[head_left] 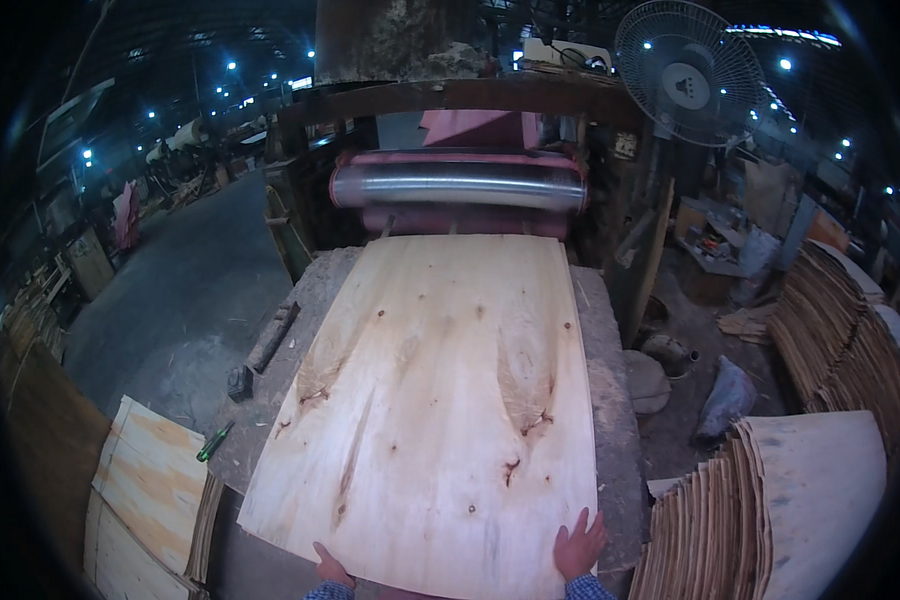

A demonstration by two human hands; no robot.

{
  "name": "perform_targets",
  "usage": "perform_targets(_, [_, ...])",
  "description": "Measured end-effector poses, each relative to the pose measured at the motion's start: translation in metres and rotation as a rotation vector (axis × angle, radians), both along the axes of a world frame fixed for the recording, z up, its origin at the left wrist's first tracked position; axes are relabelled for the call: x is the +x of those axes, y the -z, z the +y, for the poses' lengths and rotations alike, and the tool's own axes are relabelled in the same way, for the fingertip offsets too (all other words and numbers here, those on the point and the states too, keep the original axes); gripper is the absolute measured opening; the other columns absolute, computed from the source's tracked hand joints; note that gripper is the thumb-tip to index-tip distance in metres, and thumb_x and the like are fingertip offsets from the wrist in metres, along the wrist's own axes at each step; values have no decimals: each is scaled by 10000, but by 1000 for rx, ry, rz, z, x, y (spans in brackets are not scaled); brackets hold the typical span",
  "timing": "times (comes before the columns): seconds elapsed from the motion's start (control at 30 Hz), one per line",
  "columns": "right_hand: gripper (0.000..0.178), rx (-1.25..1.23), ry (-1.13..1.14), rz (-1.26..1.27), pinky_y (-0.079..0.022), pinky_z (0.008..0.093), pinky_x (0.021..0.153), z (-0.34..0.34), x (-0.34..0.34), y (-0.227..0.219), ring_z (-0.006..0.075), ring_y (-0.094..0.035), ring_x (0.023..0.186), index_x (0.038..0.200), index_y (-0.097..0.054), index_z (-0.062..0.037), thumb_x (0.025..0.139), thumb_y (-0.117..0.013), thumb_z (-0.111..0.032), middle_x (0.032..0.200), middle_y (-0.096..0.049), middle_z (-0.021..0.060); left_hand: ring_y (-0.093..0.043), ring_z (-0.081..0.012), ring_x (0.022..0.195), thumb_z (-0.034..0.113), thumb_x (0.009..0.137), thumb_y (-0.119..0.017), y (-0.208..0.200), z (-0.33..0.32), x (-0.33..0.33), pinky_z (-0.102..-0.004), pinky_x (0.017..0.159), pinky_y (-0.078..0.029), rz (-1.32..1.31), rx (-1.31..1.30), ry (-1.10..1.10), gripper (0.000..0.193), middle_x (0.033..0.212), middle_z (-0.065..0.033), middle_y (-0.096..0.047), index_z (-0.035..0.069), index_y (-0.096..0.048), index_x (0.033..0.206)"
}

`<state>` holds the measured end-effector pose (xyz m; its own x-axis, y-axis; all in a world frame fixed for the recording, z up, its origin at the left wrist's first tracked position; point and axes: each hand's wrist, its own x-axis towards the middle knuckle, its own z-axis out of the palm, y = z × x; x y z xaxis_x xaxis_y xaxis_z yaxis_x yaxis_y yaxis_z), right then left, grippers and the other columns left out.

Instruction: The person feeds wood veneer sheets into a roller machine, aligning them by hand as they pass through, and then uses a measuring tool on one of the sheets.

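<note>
A large pale wood veneer sheet with brown knots lies before me, its far end close to the rollers of a machine. My left hand is at the sheet's near edge, left of the middle, one digit stretched on top and the others out of sight; it appears closed on the edge. Near the right corner, my right hand lies on the sheet with its fingers spread. Beyond the sheet's far edge sits a shiny metal roller, with a pinkish-red roller below it.
Stacked veneer sheets stand at right and left. A green utility knife lies on the worktable's left edge, near a dark rod. A fan is mounted at upper right. Concrete floor extends left.
</note>
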<state>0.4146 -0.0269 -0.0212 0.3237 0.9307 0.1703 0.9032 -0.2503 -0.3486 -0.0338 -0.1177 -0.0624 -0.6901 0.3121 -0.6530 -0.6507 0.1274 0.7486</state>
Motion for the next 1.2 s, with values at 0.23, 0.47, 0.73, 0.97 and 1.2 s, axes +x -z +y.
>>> perform_targets(0.23, [693, 5, -10, -3, -288, 578, 1050, 1, -4, 1, 476, -361, 1267, 1411, -381, -28, 823, -649, -278, 1437, -318, 309, -654, -316, 953, 672, 885, -484, 31, -3, -12, -425, 799, -565, 105, -2, 0, 846, 1125, -211, -638, -118, -526, 1184])
perform_targets(0.47, [694, -54, -55, -68, -275, 559, 1075, 5, -11, -5, 499, -344, 1281, 1407, -361, 31, 841, -632, -263, 1415, -323, 354, -668, -310, 902, 618, 921, -466, 57, -6, -21, -396, 781, -563, 128, -112, 11, 782, 1078, -218, -655, -121, -533, 1166])
perform_targets(0.73, [585, -259, -28, -293, -320, 533, 1073, 12, -40, -42, 489, -385, 1281, 1414, -376, 26, 937, -499, -288, 1407, -354, 360, -580, -291, 1123, 610, 977, -322, 14, -22, -20, -361, 961, -446, 13, -575, 422, 793, 1253, -169, -607, -86, -490, 1318])
perform_targets(0.97, [660, -271, 59, -298, -280, 517, 1099, 67, -86, -6, 524, -321, 1306, 1395, -335, 108, 923, -524, -314, 1410, -318, 386, -601, -245, 917, 431, 1010, -374, -13, -48, -80, -362, 818, -486, -86, -183, 765, 518, 1016, -121, -672, -4, -628, 1131])
perform_targets(1.2, [731, -69, -230, -235, -187, 552, 1127, 209, -240, 27, 519, -239, 1362, 1412, -311, 99, 894, -577, -344, 1460, -247, 378, -584, -210, 833, 377, 1004, -398, 23, -67, -231, -339, 750, -484, -262, -85, 508, 408, 937, -85, -655, 44, -631, 1043])
